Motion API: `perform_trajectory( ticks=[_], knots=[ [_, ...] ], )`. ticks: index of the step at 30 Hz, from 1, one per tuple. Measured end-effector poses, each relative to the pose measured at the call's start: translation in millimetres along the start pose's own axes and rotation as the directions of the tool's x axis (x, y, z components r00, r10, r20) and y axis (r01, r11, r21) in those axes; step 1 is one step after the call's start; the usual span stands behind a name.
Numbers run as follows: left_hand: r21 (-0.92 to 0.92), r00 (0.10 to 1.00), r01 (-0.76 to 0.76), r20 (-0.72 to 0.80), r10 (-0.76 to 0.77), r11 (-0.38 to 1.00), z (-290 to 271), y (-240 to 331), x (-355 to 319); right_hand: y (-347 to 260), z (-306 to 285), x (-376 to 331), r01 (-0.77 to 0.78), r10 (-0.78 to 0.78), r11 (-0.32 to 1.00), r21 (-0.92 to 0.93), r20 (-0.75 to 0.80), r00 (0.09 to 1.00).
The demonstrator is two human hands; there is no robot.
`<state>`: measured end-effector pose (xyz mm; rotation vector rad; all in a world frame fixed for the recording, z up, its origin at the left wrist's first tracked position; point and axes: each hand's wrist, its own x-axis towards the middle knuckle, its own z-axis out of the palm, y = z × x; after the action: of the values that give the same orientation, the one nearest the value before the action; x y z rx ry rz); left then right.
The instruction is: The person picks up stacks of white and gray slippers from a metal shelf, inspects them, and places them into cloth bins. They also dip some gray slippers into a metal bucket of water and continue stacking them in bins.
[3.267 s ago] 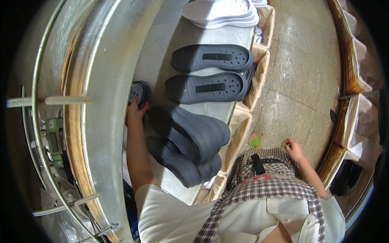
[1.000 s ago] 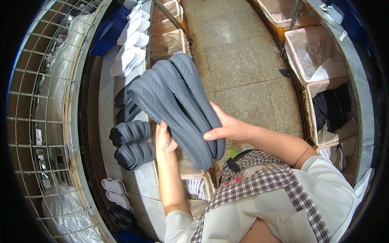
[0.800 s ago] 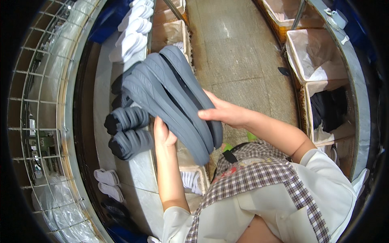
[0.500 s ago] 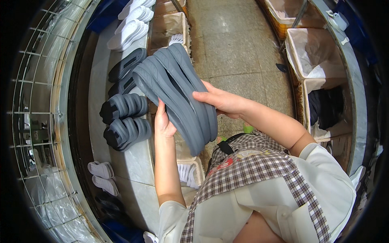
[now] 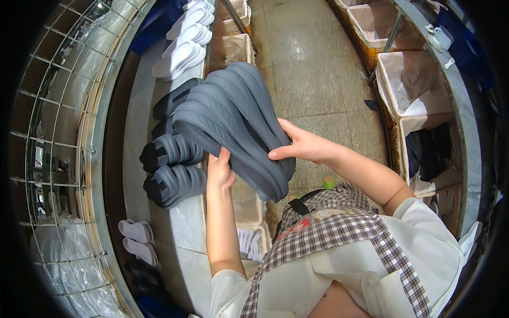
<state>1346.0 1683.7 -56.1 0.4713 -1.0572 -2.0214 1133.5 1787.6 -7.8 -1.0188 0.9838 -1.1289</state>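
Between my two hands I hold a nested stack of several grey shoe soles [image 5: 233, 122], raised over the edge of the work ledge. My left hand [image 5: 219, 170] grips the stack's lower left side, thumb up against it. Gripping the right end is my right hand [image 5: 299, 144], its thumb on top and its fingers hidden behind the soles. On the ledge just left of the stack lie two rows of grey soles [image 5: 183, 183] with black pieces at their left ends. Dark grey soles [image 5: 175, 98] are partly hidden behind the held stack.
The pale stone ledge [image 5: 183, 233] carries white soles [image 5: 180, 57] at its far end and a white pair [image 5: 137, 231] nearer. Lined baskets [image 5: 249, 233] stand beneath its edge. Across the tiled aisle [image 5: 318, 79] are more lined baskets [image 5: 389, 106]. A wire grid [image 5: 63, 159] bounds the left.
The held stack has tilted, showing more of the soles' sides, and its soles have shifted against each other. Both hands keep their hold. The whole view has shifted slightly.
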Motion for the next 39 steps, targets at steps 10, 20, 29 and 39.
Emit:
perform_trajectory(
  ticks=[10,20,29,39],
  knots=[
    [-0.231,0.987,0.035,-0.143,-0.07,0.972,49,-8,5,12,-42,14,0.339,-0.34,0.922,-0.186,0.027,0.94],
    [-0.143,0.975,0.16,-0.134,-0.179,0.977,96,-7,-3,13,-34,-14,0.109,-0.1,0.984,0.144,-0.069,0.993],
    [-0.353,0.911,0.277,-0.199,-0.361,0.894,48,-25,-12,15,-16,-13,0.2,-0.204,0.978,-0.062,-0.085,0.975],
    [0.212,0.969,-0.027,-0.233,0.077,0.977,66,15,-19,-8,18,4,0.063,-0.069,0.995,0.073,0.088,0.994]
  ],
)
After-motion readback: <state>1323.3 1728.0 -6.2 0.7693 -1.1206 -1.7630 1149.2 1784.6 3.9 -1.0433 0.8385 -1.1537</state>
